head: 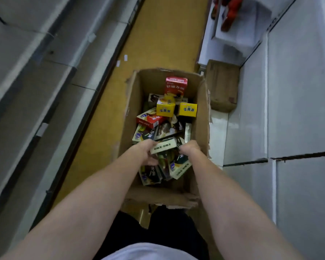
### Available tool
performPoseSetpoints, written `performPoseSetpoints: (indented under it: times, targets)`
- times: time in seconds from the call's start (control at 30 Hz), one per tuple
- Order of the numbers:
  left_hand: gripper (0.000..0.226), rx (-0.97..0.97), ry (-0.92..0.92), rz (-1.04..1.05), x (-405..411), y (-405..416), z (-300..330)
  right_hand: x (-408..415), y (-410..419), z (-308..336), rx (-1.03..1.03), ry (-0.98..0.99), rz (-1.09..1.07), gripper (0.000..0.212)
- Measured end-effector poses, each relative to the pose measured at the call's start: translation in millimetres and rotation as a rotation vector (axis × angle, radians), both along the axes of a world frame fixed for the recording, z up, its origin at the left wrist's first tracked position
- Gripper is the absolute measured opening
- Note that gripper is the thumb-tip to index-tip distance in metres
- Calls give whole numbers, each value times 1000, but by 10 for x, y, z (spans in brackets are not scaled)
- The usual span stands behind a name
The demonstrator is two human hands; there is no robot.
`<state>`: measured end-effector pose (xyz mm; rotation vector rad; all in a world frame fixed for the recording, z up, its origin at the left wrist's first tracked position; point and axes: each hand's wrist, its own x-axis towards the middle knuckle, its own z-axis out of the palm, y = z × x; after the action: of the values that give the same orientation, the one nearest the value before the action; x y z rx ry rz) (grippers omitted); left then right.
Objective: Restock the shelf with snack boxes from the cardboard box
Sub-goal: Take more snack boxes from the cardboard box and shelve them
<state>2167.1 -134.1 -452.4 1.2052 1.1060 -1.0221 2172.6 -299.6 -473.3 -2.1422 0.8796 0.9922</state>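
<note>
Reaching down into the cardboard box [202, 117], both hands are working among the jumbled snack boxes. The left hand [145, 152] is gripping the near-left end of a pale snack box [163, 146] lying at the near end of the cardboard box; its fingertips are hidden beneath that item. The right hand [189, 148] is curling at the opposite end of the same pale snack box, but whether it is actually gripping it is not discernible, as the fingers are lying out of sight. Two yellow boxes [188, 109] are sitting toward the far end of the cardboard box, with a red box [176, 86] standing behind them. Dark-printed boxes underneath are overlapping and blurred; their labels are not legible. White shelving [298, 91] is flanking the cardboard box on the right; a smaller brown carton [222, 85] is sitting just beyond its far-right corner.
</note>
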Motion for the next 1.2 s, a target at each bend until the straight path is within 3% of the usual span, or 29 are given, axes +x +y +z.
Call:
performPoseSetpoints:
  times: [0.1,0.27,0.37,0.57,0.8,1.2]
  targets:
    - [27,-19,-14,59,-58,198,229,-89,59,289,-26,-84,1,24]
    - [23,-71,-130,165,-454,471,586,-428,389,678,-66,-228,4,32]
    - [8,-19,-265,107,-778,662,853,-696,698,924,-92,-320,51,25]
    - [18,181,-441,-14,-1326,1401,1219,-1168,1522,1310,-109,-450,177,34]
    - [21,397,-697,200,-1924,2713,1649,-1420,2748,1707,-12,-613,372,33]
    - [31,788,-743,574,-3291,4641,2259,-2105,4992,2292,284,-793,836,32]
